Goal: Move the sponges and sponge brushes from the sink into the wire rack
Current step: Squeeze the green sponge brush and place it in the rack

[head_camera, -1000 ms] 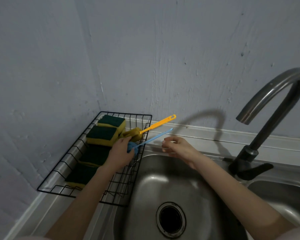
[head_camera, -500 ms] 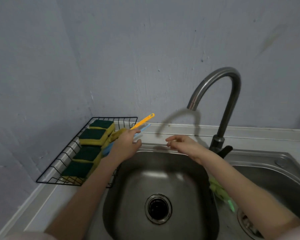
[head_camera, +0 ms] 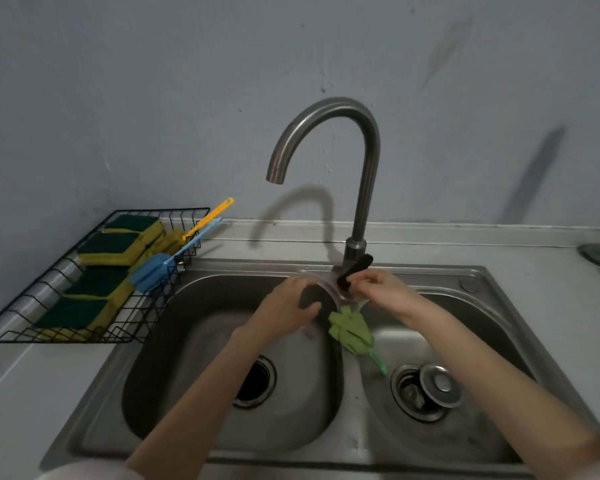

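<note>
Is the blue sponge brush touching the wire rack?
Touching. The head view shows the blue sponge brush lying inside the wire rack, its handle resting across the rack's right rim with no gap.

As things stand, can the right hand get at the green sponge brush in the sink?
Probably yes. The right hand hovers by the faucet base, just above the green sponge brush, which lies on the divider between the basins with nothing covering it. The left hand is beside it, not over it.

Both hands, left hand (head_camera: pixel 286 308) and right hand (head_camera: pixel 381 289), meet above the stainless double sink (head_camera: pixel 482 282) divider, beside a green sponge brush (head_camera: pixel 352 332); black wire rack (head_camera: pixel 94 336) holds four green-and-yellow sponges (head_camera: pixel 110 247).
</note>
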Available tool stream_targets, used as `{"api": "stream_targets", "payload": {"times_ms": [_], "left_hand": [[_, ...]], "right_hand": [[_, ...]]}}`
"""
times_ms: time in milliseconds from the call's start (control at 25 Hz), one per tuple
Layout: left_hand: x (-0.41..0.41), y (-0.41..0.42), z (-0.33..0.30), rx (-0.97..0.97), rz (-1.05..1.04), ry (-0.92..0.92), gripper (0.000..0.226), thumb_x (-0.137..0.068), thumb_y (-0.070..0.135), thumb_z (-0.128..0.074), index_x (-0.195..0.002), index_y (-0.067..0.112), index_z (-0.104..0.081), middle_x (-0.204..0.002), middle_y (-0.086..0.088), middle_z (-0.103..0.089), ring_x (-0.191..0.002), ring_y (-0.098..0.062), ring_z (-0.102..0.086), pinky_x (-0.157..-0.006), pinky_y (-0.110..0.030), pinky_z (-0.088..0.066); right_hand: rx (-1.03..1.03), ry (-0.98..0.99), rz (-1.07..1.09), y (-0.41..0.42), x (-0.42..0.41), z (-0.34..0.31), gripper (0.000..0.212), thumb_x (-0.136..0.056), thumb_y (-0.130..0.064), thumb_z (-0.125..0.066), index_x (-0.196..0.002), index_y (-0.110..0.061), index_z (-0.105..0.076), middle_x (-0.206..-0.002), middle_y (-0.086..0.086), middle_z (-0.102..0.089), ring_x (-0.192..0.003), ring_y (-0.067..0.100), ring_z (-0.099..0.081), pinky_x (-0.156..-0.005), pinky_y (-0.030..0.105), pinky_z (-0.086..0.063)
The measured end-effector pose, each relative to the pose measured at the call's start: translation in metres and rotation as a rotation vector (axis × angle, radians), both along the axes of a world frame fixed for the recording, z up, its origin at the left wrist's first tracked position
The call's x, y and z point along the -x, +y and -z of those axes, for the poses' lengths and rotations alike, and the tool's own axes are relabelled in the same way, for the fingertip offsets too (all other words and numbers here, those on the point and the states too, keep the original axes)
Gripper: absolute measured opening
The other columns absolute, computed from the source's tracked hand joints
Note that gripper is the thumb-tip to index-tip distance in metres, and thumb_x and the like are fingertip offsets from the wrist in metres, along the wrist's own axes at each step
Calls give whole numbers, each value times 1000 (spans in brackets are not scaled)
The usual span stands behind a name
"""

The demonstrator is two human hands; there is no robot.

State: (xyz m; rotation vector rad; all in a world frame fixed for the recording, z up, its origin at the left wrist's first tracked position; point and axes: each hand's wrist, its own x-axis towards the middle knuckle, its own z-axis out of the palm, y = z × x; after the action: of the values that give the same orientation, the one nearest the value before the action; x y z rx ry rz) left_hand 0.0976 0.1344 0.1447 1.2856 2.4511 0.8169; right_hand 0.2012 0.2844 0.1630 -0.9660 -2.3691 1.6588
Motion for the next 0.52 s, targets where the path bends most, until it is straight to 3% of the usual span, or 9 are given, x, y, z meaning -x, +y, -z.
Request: {"api": "stream_targets", "payload": {"times_ms": [200,320,520], "left_hand": [[-33,40,24,118,91,-52,66,-78,30,-64,-136,20,-34,-138,-12,-42,-125,-27,-43,-106,-39,-38],[-43,54,35,182,142,-53,70,-78,29,-65,-138,23,-30,-139,-12,-38,-124,-31,-41,-106,-41,-36],[-41,59,45,221,114,-25,61,-80,20,-59,-136,19,-35,-139,-13,-36,-120,-32,-42,-105,-38,-36]], "right_hand": [[226,-109,153,28,-32,48,25,-92,-13,-44,-111,-10,-61,-91,8,-60,-79,16,-56,-60,21,-39],[484,-173,286,35,-44,82,28,-95,-15,-42,-120,-9,-53,-77,5,-53,-66,15,-53,-56,22,-37],[822,-239,345,29,-47,119,39,-97,-22,-38,-132,-3,-41,-99,20,-62,-84,24,-62,-84,32,-48]]}}
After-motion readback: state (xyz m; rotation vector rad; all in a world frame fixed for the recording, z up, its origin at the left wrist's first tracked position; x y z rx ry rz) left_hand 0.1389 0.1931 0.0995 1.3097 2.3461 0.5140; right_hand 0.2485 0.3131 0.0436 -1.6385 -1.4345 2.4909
